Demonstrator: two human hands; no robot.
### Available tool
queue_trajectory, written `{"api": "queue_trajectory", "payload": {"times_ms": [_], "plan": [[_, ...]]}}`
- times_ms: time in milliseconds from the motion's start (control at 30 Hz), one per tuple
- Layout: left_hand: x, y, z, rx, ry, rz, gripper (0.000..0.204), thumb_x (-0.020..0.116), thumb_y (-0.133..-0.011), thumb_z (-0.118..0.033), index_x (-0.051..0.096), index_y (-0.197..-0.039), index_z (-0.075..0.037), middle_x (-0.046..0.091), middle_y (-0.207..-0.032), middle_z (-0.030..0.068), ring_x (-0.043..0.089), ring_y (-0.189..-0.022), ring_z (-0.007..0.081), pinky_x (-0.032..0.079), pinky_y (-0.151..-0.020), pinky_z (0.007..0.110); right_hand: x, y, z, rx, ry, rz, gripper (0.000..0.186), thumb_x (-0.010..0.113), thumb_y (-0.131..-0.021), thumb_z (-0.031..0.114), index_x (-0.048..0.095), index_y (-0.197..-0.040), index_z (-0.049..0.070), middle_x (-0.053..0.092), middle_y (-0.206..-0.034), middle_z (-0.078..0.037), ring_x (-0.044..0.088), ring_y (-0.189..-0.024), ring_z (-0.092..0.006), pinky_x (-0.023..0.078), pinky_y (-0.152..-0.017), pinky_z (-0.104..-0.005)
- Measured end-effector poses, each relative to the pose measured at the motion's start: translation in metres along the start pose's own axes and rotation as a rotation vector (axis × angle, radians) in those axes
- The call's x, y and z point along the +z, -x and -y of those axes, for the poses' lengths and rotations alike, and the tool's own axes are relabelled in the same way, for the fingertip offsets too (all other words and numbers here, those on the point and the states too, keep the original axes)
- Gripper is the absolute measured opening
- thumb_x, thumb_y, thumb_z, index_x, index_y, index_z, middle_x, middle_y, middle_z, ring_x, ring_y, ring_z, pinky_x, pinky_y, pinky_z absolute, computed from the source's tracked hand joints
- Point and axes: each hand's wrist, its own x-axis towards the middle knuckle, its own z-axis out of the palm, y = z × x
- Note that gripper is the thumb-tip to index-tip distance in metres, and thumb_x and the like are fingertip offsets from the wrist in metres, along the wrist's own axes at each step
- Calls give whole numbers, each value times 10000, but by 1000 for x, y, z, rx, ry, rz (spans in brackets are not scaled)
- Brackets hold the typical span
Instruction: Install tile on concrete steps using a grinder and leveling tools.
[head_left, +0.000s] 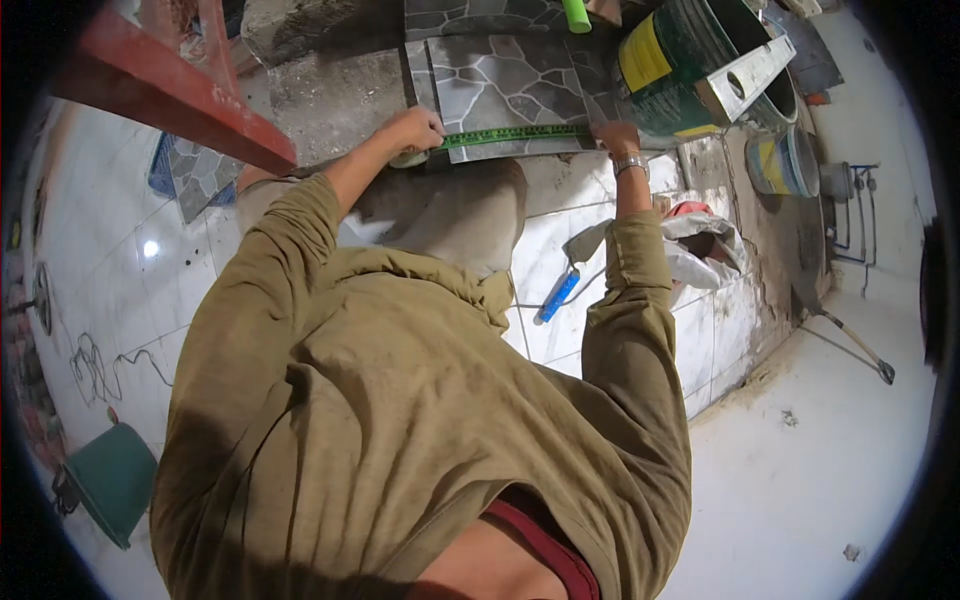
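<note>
A green tape measure [515, 134] is stretched across the near part of a grey tile [510, 85] with a pale, stone-like crack pattern. At the tape's left end, just off the tile's edge, my left hand [413, 130] is closed on it; a pale shape below that hand is too unclear to name. My right hand [615, 137], with a metal watch at the wrist, grips the tape near the tile's right edge. The fingertips of the right hand are mostly hidden.
Right of the tile stand a dark green bucket [655, 95], with a pale metal bar [750, 78] across it, and a smaller bucket [782, 163]. A blue-handled trowel [560, 297] and an open sack [700, 255] lie nearer. A red beam [190, 90] slants in at left.
</note>
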Motion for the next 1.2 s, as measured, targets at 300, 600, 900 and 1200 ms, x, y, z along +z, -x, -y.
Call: {"api": "queue_trajectory", "payload": {"times_ms": [300,600,900,1200], "plan": [[-14,7,-28,-163,85,174,214,712,-734,-152,751,-910,-37,696,-760,55,595,-676,140,465,-580,319,-23,37,16,9,-149,-27,424,770,-764,438,764,-822,17,707,-686,-93,643,-557,-208,499,-520,-356],[-14,3,-26,-83,26,161,205,728,-703,-171,759,-852,-33,687,-722,54,592,-677,133,465,-587,315,-6,19,5,-89,-145,-71,412,725,-802,407,734,-792,-6,698,-644,-80,667,-557,-177,513,-541,-342],[-10,-9,-33,-83,-117,174,186,719,-635,-137,711,-716,31,614,-624,60,499,-591,145,426,-534,352,8,-5,-16,-113,-48,-80,360,725,-813,359,742,-804,-1,732,-745,-86,687,-586,-188,522,-546,-347],[-16,-8,-38,-82,-174,211,199,709,-631,-127,649,-686,54,542,-593,86,441,-588,151,393,-523,379,5,11,-5,-54,-194,-72,325,734,-829,321,730,-772,1,714,-697,-75,667,-542,-156,474,-472,-322]]}}
